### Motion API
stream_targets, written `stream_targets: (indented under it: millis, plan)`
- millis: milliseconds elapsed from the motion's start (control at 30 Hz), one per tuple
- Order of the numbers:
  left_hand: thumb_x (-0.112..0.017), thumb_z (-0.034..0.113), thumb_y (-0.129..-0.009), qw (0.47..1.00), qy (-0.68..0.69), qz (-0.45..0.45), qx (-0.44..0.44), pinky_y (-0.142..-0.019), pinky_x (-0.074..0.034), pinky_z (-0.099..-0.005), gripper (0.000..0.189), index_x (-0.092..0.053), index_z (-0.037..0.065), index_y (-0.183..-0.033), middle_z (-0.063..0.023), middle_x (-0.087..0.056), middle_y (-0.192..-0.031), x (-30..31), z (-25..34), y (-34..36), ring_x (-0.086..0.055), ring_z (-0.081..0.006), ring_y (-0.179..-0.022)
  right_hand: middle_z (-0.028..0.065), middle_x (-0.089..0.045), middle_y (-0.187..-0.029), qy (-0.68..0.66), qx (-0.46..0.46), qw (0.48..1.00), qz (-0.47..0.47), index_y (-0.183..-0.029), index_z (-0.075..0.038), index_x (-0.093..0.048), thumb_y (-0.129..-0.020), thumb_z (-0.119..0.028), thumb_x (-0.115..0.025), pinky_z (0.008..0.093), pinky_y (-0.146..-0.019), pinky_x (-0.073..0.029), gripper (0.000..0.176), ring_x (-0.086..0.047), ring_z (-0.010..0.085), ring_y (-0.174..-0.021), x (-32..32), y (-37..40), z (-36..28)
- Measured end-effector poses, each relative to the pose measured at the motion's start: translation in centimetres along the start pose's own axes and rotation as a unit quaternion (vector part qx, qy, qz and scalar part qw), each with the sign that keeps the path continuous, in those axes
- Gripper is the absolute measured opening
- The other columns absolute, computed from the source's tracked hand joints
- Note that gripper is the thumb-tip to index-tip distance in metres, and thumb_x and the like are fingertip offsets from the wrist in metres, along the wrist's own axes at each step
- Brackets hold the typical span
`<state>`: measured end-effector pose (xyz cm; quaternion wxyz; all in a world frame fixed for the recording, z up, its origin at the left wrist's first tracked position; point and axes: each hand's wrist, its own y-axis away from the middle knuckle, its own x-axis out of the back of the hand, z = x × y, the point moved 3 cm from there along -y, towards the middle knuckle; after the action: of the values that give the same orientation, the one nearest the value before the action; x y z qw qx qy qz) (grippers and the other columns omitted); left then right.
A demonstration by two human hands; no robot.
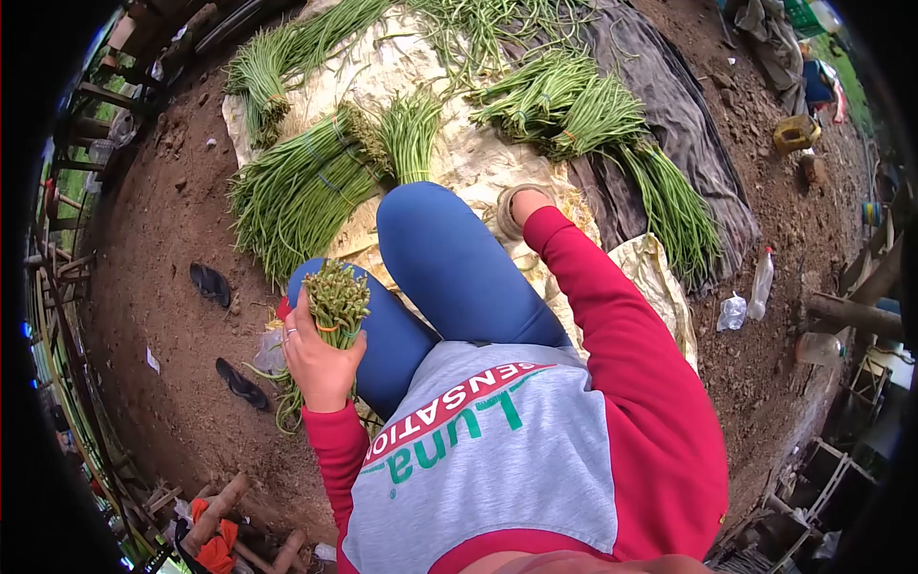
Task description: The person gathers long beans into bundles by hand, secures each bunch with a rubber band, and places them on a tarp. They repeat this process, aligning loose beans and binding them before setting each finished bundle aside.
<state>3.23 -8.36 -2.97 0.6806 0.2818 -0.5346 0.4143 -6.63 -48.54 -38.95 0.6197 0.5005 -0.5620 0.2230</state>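
My left hand [323, 362] is closed around a bundle of long green beans [338, 297], held upright beside my left knee. An orange rubber band circles the bundle below its cut ends, and its loose lower part hangs under the hand. My right hand [529, 203] reaches down past my right knee, by a brownish round-rimmed object [507, 212] I cannot make out. Its fingers are hidden. Just beyond my knees, a small upright bundle of beans [411, 139] stands next to a large tied bundle [301, 187] lying on the pale sheet [488, 163].
More bean bundles [598, 110] lie on the sheet and on a dark cloth [660, 72] at the right. Two black flip-flops [241, 385] rest on the dirt at left. A plastic bottle [761, 285] and a yellow container [796, 135] are at right. Wooden poles [861, 316] edge the area.
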Motion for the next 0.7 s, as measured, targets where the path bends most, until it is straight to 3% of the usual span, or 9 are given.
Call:
stream_targets:
  millis: [100,167,200,233,300,433,533,633,700]
  plan:
    - [-0.087,0.024,-0.059,1.0,0.015,0.006,-0.008,-0.101,-0.045,-0.05,0.1,-0.041,0.01,-0.147,-0.0196,-0.058,-0.125,0.0,-0.2,0.0,-0.056,-0.0406,-0.117,0.0189,-0.073,-0.101,-0.054,-0.023,0.998,0.016,-0.095,-0.007,-0.077,-0.083,-0.019,-0.069,0.0435,-0.082,-0.056,0.019,-0.071,0.0352,-0.091,7.1,4.6,-0.5]
    - [-0.087,0.024,-0.059,1.0,0.015,-0.004,0.002,-0.101,-0.045,-0.0499,0.1,-0.041,0.01,-0.147,-0.0194,-0.058,-0.125,0.2,-0.2,-0.2,-0.056,-0.0404,-0.118,0.0182,-0.073,-0.093,-0.178,-0.052,0.982,0.039,-0.091,-0.007,-0.077,-0.079,-0.022,-0.071,0.0423,-0.078,-0.056,0.02,-0.071,0.0344,-0.085,10.6,6.6,0.1]
    - [-0.087,0.024,-0.059,1.0,0.014,-0.016,0.008,-0.102,-0.045,-0.0497,0.1,-0.041,0.01,-0.147,-0.0193,-0.058,-0.125,0.2,-0.2,-0.3,-0.056,-0.0402,-0.118,0.014,-0.073,-0.079,-0.218,-0.054,0.973,0.045,-0.085,-0.003,-0.075,-0.077,-0.018,-0.076,0.0377,-0.068,-0.056,0.018,-0.07,0.0275,-0.068,12.3,7.6,0.4]
    - [-0.087,0.024,-0.059,1.0,0.013,-0.015,0.014,-0.102,-0.045,-0.0497,0.1,-0.041,0.01,-0.147,-0.0193,-0.058,-0.125,0.1,-0.3,-0.2,-0.056,-0.0402,-0.118,0.0133,-0.072,-0.075,-0.293,-0.056,0.953,0.048,-0.085,-0.001,-0.074,-0.077,-0.016,-0.078,0.0339,-0.063,-0.055,0.017,-0.069,0.0199,-0.062,12.5,8.0,1.3]
    - [-0.087,0.025,-0.059,1.0,0.018,0.012,-0.018,-0.1,-0.044,-0.0501,0.099,-0.041,0.012,-0.146,-0.0213,-0.059,-0.119,0.0,-0.3,-0.1,-0.056,-0.0409,-0.113,0.008,-0.072,-0.074,-0.387,-0.084,0.917,0.039,-0.087,-0.001,-0.073,-0.078,-0.014,-0.08,0.0312,-0.06,-0.052,0.017,-0.066,0.0133,-0.063,13.4,9.0,2.5]
    - [-0.087,0.025,-0.059,1.0,0.01,0.02,-0.015,-0.101,-0.043,-0.0498,0.099,-0.042,0.011,-0.146,-0.0205,-0.058,-0.12,0.0,-0.4,0.1,-0.055,-0.0399,-0.115,0.0075,-0.073,-0.079,-0.489,-0.108,0.866,0.013,-0.086,0.0,-0.074,-0.076,-0.011,-0.08,0.0313,-0.067,-0.054,0.016,-0.067,0.0141,-0.07,15.7,10.9,2.6]
    - [-0.087,0.026,-0.06,1.0,0.002,0.006,-0.012,-0.102,-0.043,-0.0497,0.1,-0.041,0.01,-0.148,-0.0202,-0.057,-0.121,0.2,-0.2,0.1,-0.054,-0.0392,-0.116,0.0048,-0.071,-0.082,-0.493,-0.079,0.866,0.024,-0.098,0.001,-0.071,-0.078,-0.006,-0.078,0.0278,-0.07,-0.052,0.023,-0.064,0.0115,-0.074,14.5,10.5,3.2]
    - [-0.087,0.028,-0.06,1.0,0.017,-0.004,0.004,-0.102,-0.043,-0.0497,0.101,-0.041,0.011,-0.148,-0.0198,-0.057,-0.122,0.2,-0.4,0.0,-0.054,-0.0391,-0.116,0.0037,-0.068,-0.092,-0.607,-0.057,0.79,0.061,-0.125,0.002,-0.058,-0.086,-0.004,-0.073,0.0236,-0.076,-0.049,0.043,-0.062,0.0092,-0.083,13.4,10.1,3.6]
    - [-0.087,0.03,-0.06,1.0,0.003,0.005,0.015,-0.102,-0.043,-0.0495,0.102,-0.041,0.011,-0.148,-0.0192,-0.057,-0.122,0.2,-0.8,0.1,-0.055,-0.0392,-0.116,0.0076,-0.068,-0.105,-0.669,-0.035,0.739,0.069,-0.132,0.002,-0.053,-0.089,-0.004,-0.069,0.0263,-0.084,-0.051,0.046,-0.064,0.0123,-0.093,15.6,10.5,2.1]
